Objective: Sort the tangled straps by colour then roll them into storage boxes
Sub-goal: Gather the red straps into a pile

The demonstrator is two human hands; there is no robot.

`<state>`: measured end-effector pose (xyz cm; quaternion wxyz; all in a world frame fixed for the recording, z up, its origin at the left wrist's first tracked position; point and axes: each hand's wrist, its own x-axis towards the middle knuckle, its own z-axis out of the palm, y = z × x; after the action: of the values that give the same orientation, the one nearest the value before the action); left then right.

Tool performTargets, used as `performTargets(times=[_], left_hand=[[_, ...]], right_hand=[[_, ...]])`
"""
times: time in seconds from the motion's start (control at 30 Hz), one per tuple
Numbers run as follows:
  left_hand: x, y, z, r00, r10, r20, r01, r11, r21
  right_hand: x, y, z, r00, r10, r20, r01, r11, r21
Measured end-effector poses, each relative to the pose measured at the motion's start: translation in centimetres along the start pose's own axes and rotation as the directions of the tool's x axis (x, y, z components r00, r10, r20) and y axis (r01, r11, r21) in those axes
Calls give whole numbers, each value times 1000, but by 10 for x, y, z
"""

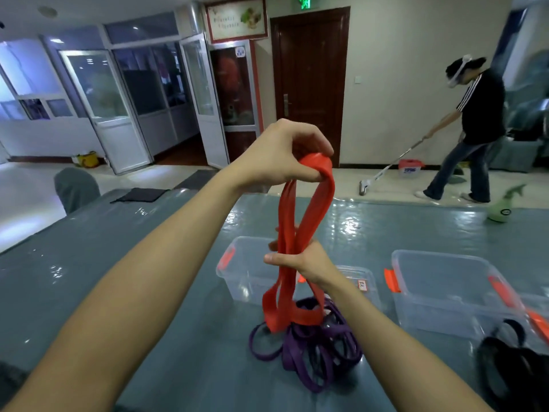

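My left hand (282, 153) is raised high and grips the top loop of a red strap (318, 200). The strap hangs down in several strands. My right hand (303, 260) grips those strands partway down. The red strap's lower loops rest on a tangle of purple straps (312, 349) on the table. A pile of black straps (511, 373) lies at the right edge. Behind the straps stand two clear storage boxes with orange clips, one (240, 272) left of centre and one (445, 289) to the right.
The table (118, 263) has a shiny grey-blue cover. A green soft toy (502, 209) lies at its far right. A dark cloth (139, 194) lies at the far left, beside a covered chair (75, 188). A person (472, 129) mops the floor beyond the table.
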<state>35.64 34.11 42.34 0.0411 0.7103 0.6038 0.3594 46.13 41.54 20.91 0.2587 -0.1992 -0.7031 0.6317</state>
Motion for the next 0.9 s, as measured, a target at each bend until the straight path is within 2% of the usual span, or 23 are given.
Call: performTargets(times=[0.07, 0.17, 0.27, 0.33, 0.37, 0.43, 0.47, 0.5, 0.53, 0.57, 0.6, 0.63, 0.7, 0.73, 0.83, 0.9], left_hand=[[-3, -2, -7, 1000, 11, 0, -11, 1000, -12], [-18, -26, -27, 998, -18, -57, 12, 995, -98], [-50, -76, -40, 972, -144, -187, 88, 957, -277], [-89, -131, -40, 934, -291, -208, 183, 888, -421], [-111, -162, -35, 917, -373, -140, 274, 845, -459], [-151, -207, -8, 848, -490, 201, 527, 746, -407], [-165, -219, 14, 769, -500, 398, 623, 725, -294], [-173, -223, 41, 685, -503, 528, 654, 743, -141], [-174, -219, 70, 632, -506, 586, 632, 775, -13], [-169, -207, 97, 635, -497, 592, 573, 816, 71], [-159, -188, 120, 682, -441, 583, 500, 863, 68], [-145, -167, 139, 736, -348, 581, 460, 886, -52], [-115, -131, 172, 800, -213, 561, 454, 826, -333], [-102, -115, 185, 824, -194, 533, 442, 807, -390], [-69, -81, 216, 889, -164, 429, 352, 843, -407], [-53, -67, 231, 911, -173, 374, 348, 809, -474]], right_hand=[[-2, 13, 1, 999, 15, -28, -17, 999, -40], [-8, 37, -11, 996, 69, -47, -77, 975, -208], [-20, 45, -30, 989, 127, -72, -144, 930, -339], [-25, 30, -46, 991, 104, -84, -131, 884, -448], [-27, 18, -54, 990, 87, -114, -133, 855, -502], [-31, -8, -68, 987, 60, -152, -136, 815, -564], [-33, -19, -72, 990, 57, -130, -123, 803, -584], [-35, -28, -71, 994, 59, -91, -103, 787, -608], [-38, -35, -68, 997, 65, -52, -83, 764, -640], [-40, -41, -64, 997, 72, -21, -68, 735, -674], [-43, -45, -60, 996, 86, 0, -61, 701, -711], [-46, -47, -58, 995, 104, 11, -61, 661, -748], [-52, -49, -64, 991, 136, 15, -72, 612, -788], [-56, -50, -73, 989, 147, 5, -87, 611, -787], [-73, -51, -119, 985, 164, -51, -143, 621, -771], [-89, -46, -156, 983, 157, -91, -173, 658, -733]])
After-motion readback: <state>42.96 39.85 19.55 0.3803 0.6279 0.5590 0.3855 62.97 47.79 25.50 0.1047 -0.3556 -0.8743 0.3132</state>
